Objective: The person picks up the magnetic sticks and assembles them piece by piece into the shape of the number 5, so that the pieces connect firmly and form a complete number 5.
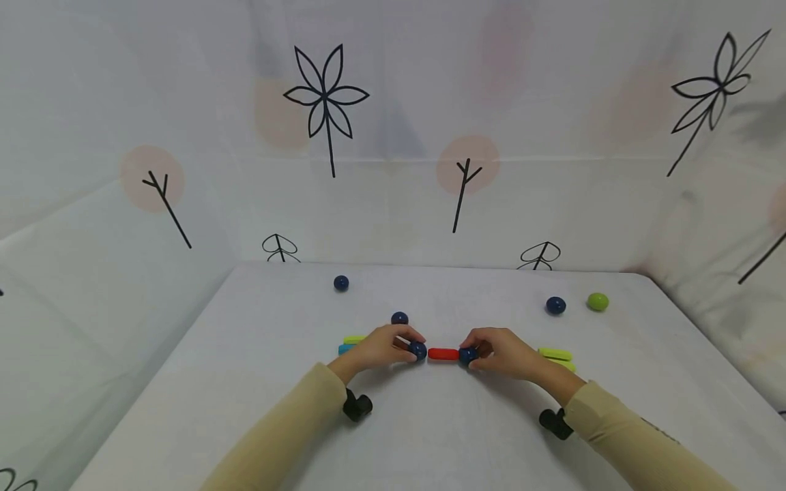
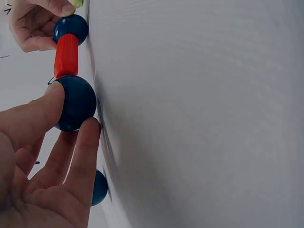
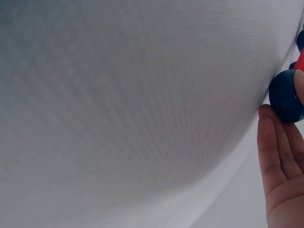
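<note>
My left hand (image 1: 383, 346) pinches a dark blue ball (image 2: 78, 103) between thumb and fingers, just above or on the white table. Opposite it, my right hand (image 1: 505, 351) grips a second dark blue ball (image 3: 285, 95). A red rod (image 1: 443, 354) lies in line between the two balls. Its right end meets the right-hand ball; at the left end a sliver of a gap shows in the head view, and I cannot tell whether they touch. Another dark blue ball (image 1: 400, 318) sits just behind my left hand.
Yellow (image 1: 354, 339) and blue rods (image 1: 346, 348) lie partly hidden behind the left wrist. More yellow-green rods (image 1: 555, 354) lie by the right forearm. Farther back are a dark blue ball (image 1: 341, 283) at left, another blue ball (image 1: 555, 305) and a green ball (image 1: 598, 301) at right.
</note>
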Motion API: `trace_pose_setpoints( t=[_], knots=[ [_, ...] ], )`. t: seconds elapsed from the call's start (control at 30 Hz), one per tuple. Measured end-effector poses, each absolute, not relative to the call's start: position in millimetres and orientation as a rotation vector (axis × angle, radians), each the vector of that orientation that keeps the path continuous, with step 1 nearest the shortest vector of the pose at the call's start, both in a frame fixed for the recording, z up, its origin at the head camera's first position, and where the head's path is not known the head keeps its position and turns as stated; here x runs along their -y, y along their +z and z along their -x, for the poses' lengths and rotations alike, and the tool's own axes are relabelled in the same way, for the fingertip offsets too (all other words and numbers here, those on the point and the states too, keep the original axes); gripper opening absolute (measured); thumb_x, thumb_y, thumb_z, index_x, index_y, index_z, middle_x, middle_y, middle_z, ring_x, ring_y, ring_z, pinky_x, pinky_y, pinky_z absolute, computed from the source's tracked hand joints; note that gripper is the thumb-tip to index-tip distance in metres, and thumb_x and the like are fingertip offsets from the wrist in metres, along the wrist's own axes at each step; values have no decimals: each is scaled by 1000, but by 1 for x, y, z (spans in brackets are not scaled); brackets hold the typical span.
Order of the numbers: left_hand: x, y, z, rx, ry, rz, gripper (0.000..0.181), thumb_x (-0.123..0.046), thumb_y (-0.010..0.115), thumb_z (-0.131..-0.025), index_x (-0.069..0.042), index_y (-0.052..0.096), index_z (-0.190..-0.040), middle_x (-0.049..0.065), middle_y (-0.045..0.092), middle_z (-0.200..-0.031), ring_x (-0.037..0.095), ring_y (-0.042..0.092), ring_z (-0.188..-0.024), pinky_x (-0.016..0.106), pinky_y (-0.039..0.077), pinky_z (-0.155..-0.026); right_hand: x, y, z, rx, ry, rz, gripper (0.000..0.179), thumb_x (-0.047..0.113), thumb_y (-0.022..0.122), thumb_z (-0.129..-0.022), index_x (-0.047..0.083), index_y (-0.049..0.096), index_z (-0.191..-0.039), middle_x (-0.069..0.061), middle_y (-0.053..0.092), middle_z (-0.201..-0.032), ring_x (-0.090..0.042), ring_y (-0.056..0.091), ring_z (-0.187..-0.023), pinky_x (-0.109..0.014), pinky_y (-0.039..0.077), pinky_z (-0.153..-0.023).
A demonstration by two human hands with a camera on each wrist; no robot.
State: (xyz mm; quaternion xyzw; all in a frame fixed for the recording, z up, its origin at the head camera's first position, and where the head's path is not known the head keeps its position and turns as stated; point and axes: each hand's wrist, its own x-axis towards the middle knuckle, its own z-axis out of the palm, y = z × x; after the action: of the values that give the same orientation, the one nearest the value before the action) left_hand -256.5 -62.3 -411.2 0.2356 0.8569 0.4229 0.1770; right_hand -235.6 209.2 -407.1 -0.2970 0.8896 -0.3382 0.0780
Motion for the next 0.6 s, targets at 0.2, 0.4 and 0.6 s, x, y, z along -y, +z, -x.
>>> trace_pose_setpoints(
  t=[0.2,0.4,0.6],
  knots=[
    [60,-413,257,-2411,1201,-672,28,-6,68,-84,-15,64,-110,-1,59,-110,17,57,-100,30,48,-85,-208,-405,234,-2664,-1003,876,27,9,75,-78,9,63,-102,3,62,-93,-13,57,-81,-26,51,-73],
    [60,-414,257,-2409,1193,-676,28,-6,68,-84,-15,64,-110,-2,59,-110,16,57,-99,29,48,-85,-208,-404,233,-2664,-1010,862,27,8,75,-77,9,63,-102,3,62,-93,-13,57,-81,-27,51,-73],
    [62,-411,255,-2424,1176,-662,29,-6,67,-85,-16,63,-112,-1,59,-112,16,57,-100,28,48,-84,-208,-405,233,-2667,-1009,864,27,8,75,-77,9,63,-102,3,62,-93,-13,56,-81,-26,51,-73]
  ],
)
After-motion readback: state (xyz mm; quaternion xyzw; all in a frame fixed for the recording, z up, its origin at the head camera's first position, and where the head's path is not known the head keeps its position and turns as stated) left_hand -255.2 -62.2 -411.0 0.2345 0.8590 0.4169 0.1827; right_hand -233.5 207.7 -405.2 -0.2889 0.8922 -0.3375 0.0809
